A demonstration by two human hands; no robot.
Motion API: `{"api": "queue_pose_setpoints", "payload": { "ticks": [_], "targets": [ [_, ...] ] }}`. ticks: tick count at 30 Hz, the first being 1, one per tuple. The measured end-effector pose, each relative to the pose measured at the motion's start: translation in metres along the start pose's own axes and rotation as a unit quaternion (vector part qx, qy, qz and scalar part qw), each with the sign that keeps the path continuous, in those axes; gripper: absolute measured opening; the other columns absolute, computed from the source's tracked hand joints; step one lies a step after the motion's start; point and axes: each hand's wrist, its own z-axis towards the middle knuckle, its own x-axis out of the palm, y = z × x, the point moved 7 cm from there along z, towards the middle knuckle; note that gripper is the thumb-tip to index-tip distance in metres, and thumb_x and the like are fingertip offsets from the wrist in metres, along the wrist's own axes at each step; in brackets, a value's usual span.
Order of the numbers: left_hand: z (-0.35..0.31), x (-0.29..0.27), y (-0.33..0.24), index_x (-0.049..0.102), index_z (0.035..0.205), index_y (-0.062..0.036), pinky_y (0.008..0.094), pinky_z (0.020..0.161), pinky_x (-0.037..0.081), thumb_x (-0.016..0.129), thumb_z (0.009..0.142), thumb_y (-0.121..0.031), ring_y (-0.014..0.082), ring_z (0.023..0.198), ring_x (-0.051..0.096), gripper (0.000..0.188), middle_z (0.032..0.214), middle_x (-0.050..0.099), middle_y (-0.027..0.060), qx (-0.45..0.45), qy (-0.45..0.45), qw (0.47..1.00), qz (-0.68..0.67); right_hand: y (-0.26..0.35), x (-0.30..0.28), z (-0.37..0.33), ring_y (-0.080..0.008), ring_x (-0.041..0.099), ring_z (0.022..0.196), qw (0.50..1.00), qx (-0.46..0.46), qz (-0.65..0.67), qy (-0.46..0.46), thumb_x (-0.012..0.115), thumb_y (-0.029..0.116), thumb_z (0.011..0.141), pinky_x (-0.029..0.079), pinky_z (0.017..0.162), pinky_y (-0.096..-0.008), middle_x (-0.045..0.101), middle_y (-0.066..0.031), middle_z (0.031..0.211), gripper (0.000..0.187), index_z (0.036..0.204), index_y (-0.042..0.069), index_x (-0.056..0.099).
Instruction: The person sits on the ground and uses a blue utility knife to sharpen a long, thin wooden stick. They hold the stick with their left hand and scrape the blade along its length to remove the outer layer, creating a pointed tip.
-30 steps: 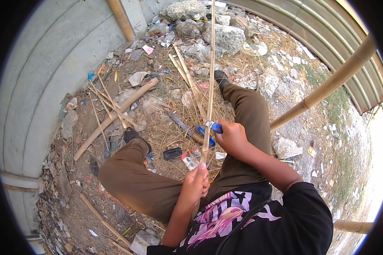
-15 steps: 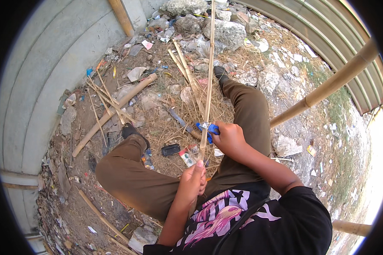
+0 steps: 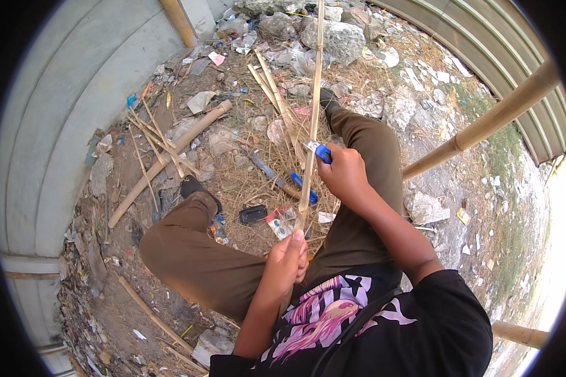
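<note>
A long pale bamboo strip (image 3: 316, 81) runs from my lap up past the top of the view. Its near end is pinched in my left hand (image 3: 287, 256), thumb on top. My right hand (image 3: 346, 173) is closed round a small blue-handled tool (image 3: 322, 152). That tool's shiny metal end lies against the strip, about midway between my knees and feet. Most of the handle is hidden by my fingers. Beneath the strip, a second blue object (image 3: 299, 180) lies on the ground beside a knife (image 3: 267, 169) with a brownish handle.
Split bamboo pieces (image 3: 273, 88) lie ahead, and thin sticks rest across a bamboo pole (image 3: 170, 160) at left. A black case (image 3: 253, 214) sits between my legs. Rocks (image 3: 336, 41) are at the back. A slanting bamboo pole (image 3: 478, 129) stands at right, a grey wall (image 3: 75, 94) at left.
My right hand and the blue-handled tool have slid forward along the strip, away from my left hand. The blue object on the ground shows more plainly now. My left hand has barely moved.
</note>
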Motion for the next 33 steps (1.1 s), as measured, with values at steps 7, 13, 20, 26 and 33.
{"api": "queue_pose_setpoints", "payload": {
  "ticks": [7, 13, 20, 26, 33],
  "targets": [
    [0.001, 0.003, -0.001, 0.041, 0.079, -0.0126, 0.0221, 0.036, 0.019, 0.045, 0.107, -0.045, 0.0031, 0.041, 0.027, 0.043, 0.058, 0.032, -0.0054, -0.002, 0.011, 1.0, 0.005, 0.0, 0.003, -0.015, -0.0416, 0.065, 0.061, 1.0, -0.017, 0.0, 0.014, 0.07, 0.026, 0.083, 0.054, 0.06, -0.0498, 0.064, -0.0187, 0.063, 0.022, 0.08, 0.005, 0.066],
    [0.001, -0.006, 0.003, 0.041, 0.079, -0.0127, 0.0224, 0.036, 0.02, 0.044, 0.107, -0.045, 0.0033, 0.041, 0.027, 0.043, 0.058, 0.032, -0.0053, -0.008, -0.019, 1.0, 0.009, 0.007, 0.022, -0.039, -0.0412, 0.066, 0.062, 0.995, -0.06, -0.044, 0.069, 0.07, 0.025, 0.083, 0.054, 0.06, -0.0475, 0.063, -0.0174, 0.061, 0.02, 0.08, 0.005, 0.067],
    [0.004, -0.006, 0.002, 0.041, 0.079, -0.0128, 0.0228, 0.036, 0.02, 0.043, 0.107, -0.045, 0.0036, 0.041, 0.027, 0.043, 0.058, 0.032, -0.0053, -0.012, -0.004, 1.0, 0.002, 0.008, 0.029, -0.048, -0.039, 0.065, 0.06, 0.995, -0.038, 0.035, 0.082, 0.067, 0.019, 0.083, 0.053, 0.058, -0.0466, 0.062, -0.0191, 0.062, 0.015, 0.083, 0.004, 0.067],
    [0.004, -0.002, 0.002, 0.041, 0.079, -0.0126, 0.0231, 0.036, 0.02, 0.043, 0.107, -0.045, 0.004, 0.041, 0.027, 0.043, 0.057, 0.032, -0.0054, -0.005, 0.003, 1.0, 0.013, -0.004, 0.015, -0.021, -0.0425, 0.065, 0.062, 0.996, 0.011, 0.052, 0.065, 0.069, 0.021, 0.082, 0.053, 0.06, -0.0497, 0.064, -0.0206, 0.066, 0.018, 0.08, 0.003, 0.066],
    [0.002, -0.004, 0.004, 0.041, 0.079, -0.0126, 0.023, 0.037, 0.02, 0.043, 0.107, -0.045, 0.004, 0.041, 0.027, 0.043, 0.057, 0.031, -0.0054, -0.013, -0.025, 1.0, 0.014, 0.002, 0.01, -0.024, -0.0416, 0.065, 0.061, 0.997, -0.051, -0.026, 0.053, 0.064, 0.019, 0.084, 0.053, 0.06, -0.0487, 0.062, -0.0201, 0.061, 0.019, 0.075, 0.003, 0.065]
  ]
}}
